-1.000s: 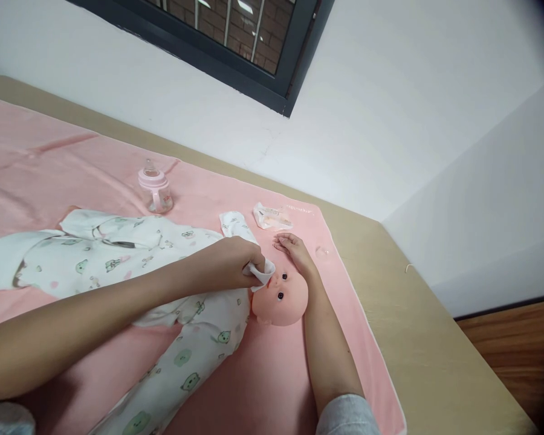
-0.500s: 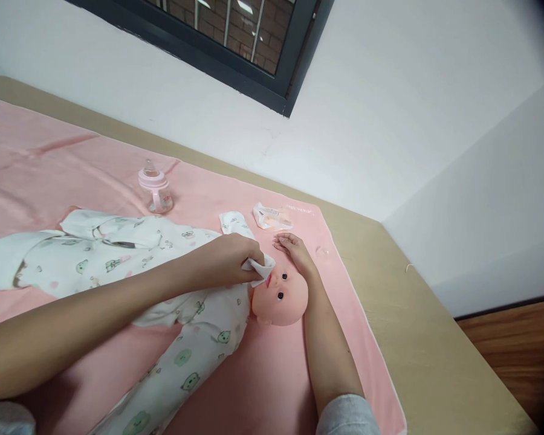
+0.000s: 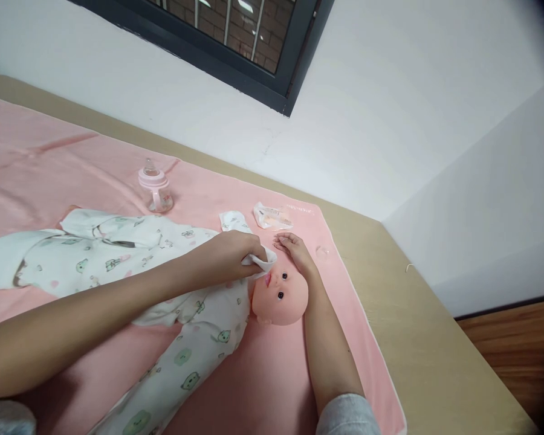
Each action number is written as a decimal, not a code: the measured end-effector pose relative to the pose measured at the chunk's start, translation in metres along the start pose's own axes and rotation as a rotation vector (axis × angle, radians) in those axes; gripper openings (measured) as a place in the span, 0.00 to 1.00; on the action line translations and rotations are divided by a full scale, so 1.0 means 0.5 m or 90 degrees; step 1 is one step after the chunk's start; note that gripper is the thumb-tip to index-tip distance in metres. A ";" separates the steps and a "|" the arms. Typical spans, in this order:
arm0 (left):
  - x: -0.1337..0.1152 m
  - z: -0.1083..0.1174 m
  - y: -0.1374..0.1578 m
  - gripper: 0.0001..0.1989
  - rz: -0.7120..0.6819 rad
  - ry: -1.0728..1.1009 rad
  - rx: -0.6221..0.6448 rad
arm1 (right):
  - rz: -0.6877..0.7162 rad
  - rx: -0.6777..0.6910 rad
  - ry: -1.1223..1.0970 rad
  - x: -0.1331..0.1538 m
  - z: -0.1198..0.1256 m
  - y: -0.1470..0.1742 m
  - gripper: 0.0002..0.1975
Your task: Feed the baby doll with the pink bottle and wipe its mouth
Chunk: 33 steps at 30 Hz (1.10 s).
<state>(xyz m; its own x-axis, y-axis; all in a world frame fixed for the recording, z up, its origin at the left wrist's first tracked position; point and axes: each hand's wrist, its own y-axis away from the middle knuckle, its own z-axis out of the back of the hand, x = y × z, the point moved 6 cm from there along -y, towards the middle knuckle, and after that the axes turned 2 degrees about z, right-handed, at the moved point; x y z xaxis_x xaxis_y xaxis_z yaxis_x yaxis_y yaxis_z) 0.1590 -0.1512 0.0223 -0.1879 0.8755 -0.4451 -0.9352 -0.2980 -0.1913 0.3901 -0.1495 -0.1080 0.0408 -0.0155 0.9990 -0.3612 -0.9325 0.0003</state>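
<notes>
A baby doll [image 3: 284, 307] lies on its back on a pink blanket [image 3: 263, 374], its bare head to the right, dressed in a white sleepsuit [image 3: 190, 356] with green animal prints. My left hand [image 3: 236, 257] reaches over its chest, fingers pinching a white wipe [image 3: 267, 260] close to the mouth and cheek; whether the wipe touches the skin is hard to tell. Past the top of the head, my right hand [image 3: 297, 251] rests on the blanket with fingers stretched out and nothing in them. My right forearm lies along the crown of the head.
A pink-capped baby bottle [image 3: 155, 190] stands upright behind the doll's body. Near my right hand lies a crumpled plastic wrapper [image 3: 272, 216], and a small clear item [image 3: 322, 251] sits beside my wrist. A wooden table edge [image 3: 412, 338] borders the blanket, with white walls behind.
My left hand has shifted the wipe slightly away from the doll's lips, toward the far cheek, so more of the mouth shows. The right hand and doll stay where they were.
</notes>
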 end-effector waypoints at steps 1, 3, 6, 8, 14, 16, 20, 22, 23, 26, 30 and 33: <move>-0.001 0.001 0.000 0.08 0.005 0.000 -0.001 | -0.001 -0.001 0.002 0.001 0.000 0.001 0.14; -0.002 0.001 -0.002 0.08 0.011 -0.005 0.003 | -0.003 -0.002 0.003 0.003 -0.001 0.003 0.13; -0.003 -0.003 -0.004 0.08 0.013 -0.012 0.014 | -0.006 -0.002 0.002 0.003 -0.001 0.003 0.13; -0.001 -0.005 -0.005 0.08 0.010 -0.012 0.012 | -0.007 -0.003 0.002 0.002 -0.001 0.002 0.13; -0.002 -0.005 -0.002 0.10 -0.017 -0.004 -0.008 | -0.007 -0.005 0.007 0.002 -0.001 0.002 0.12; -0.003 -0.007 -0.002 0.12 -0.014 -0.005 0.002 | -0.005 -0.005 0.007 0.004 -0.001 0.004 0.12; -0.003 -0.008 -0.002 0.14 -0.004 -0.004 0.012 | -0.005 -0.002 0.009 0.005 -0.001 0.004 0.12; -0.002 -0.008 -0.002 0.16 0.001 0.008 0.013 | -0.005 -0.001 0.009 0.005 -0.001 0.004 0.12; -0.002 -0.008 -0.002 0.17 0.004 0.014 0.012 | -0.004 0.000 0.010 0.005 -0.001 0.003 0.12; 0.001 -0.009 -0.001 0.18 0.010 0.019 0.011 | -0.004 -0.002 0.009 0.004 -0.001 0.003 0.12; 0.003 -0.010 -0.002 0.20 0.005 0.020 0.010 | -0.005 -0.003 0.008 0.004 -0.001 0.003 0.13; 0.004 -0.008 -0.001 0.23 -0.001 0.047 -0.009 | -0.005 -0.001 0.001 0.004 -0.003 0.003 0.14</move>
<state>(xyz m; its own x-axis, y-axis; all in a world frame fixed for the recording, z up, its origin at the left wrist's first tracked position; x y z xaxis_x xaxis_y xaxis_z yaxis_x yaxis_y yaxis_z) 0.1602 -0.1508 0.0181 -0.1638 0.8456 -0.5080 -0.9311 -0.3027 -0.2036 0.3885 -0.1503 -0.1057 0.0413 -0.0080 0.9991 -0.3616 -0.9323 0.0075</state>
